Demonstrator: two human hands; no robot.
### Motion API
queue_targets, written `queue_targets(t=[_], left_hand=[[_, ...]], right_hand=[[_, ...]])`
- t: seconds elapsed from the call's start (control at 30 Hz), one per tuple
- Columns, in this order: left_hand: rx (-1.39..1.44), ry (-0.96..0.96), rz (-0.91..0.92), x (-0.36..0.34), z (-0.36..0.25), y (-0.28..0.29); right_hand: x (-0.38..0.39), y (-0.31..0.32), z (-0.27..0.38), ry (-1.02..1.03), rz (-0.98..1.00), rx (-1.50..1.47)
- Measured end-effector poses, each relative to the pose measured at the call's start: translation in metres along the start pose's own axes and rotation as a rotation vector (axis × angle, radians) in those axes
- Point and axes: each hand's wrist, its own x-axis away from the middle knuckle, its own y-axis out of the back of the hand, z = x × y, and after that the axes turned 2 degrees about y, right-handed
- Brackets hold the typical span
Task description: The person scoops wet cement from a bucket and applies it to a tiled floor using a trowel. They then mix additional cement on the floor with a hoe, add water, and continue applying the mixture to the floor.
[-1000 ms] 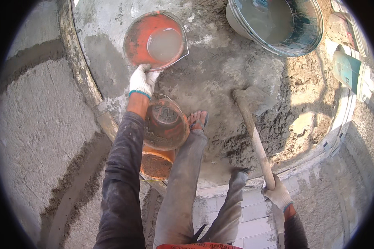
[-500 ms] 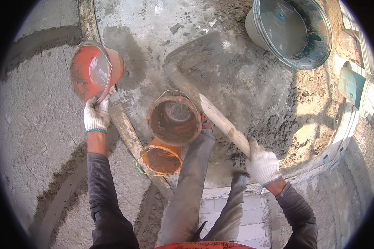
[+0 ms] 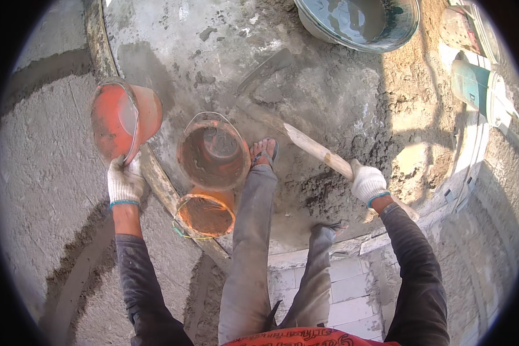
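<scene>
My left hand (image 3: 125, 181), in a white knit glove, grips the rim of a red bucket (image 3: 147, 112), which is tilted over the edge of a wooden board (image 3: 158, 179); a pale patch shows inside it. My right hand (image 3: 368, 183), gloved alike, is closed around a long shovel handle (image 3: 311, 144) that runs diagonally up-left to a cement-coated blade (image 3: 268, 69) on the grey mixing surface (image 3: 340, 98). Between my hands, a mortar-stained bucket (image 3: 190, 155) stands by my left sandalled foot (image 3: 262, 151), touching a smaller orange bucket (image 3: 222, 197) below it.
A large tub (image 3: 315, 26) of grey liquid sits at the top. Damp mortar and sand (image 3: 412, 127) cover the right side, beside a teal container (image 3: 467, 83) lying sideways at the curved edge. Rough plastered concrete (image 3: 52, 161) spans the left; white blocks (image 3: 346, 288) show below.
My left hand has carried the red bucket leftward and tilted it. My right hand has risen, and the shovel has swung from steep to diagonal, its blade now farther up-left.
</scene>
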Motion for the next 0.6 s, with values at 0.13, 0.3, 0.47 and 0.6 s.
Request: queue_targets(t=[0.13, 0.3, 0.47, 0.6], left_hand=[[0.046, 0.024, 0.016, -0.002, 0.040, -0.010], [0.100, 0.048, 0.019, 0.005, 0.072, -0.039], [0.167, 0.042, 0.030, 0.000, 0.072, -0.045], [0.176, 0.032, 0.054, 0.018, 0.062, -0.058]], right_hand=[[0.072, -0.018, -0.089, -0.110, 0.100, 0.036], [0.236, -0.041, -0.163, -0.333, 0.121, 0.063], [0.301, -0.032, -0.184, -0.375, 0.108, 0.082], [0.234, -0.016, -0.143, -0.215, 0.047, 0.060]])
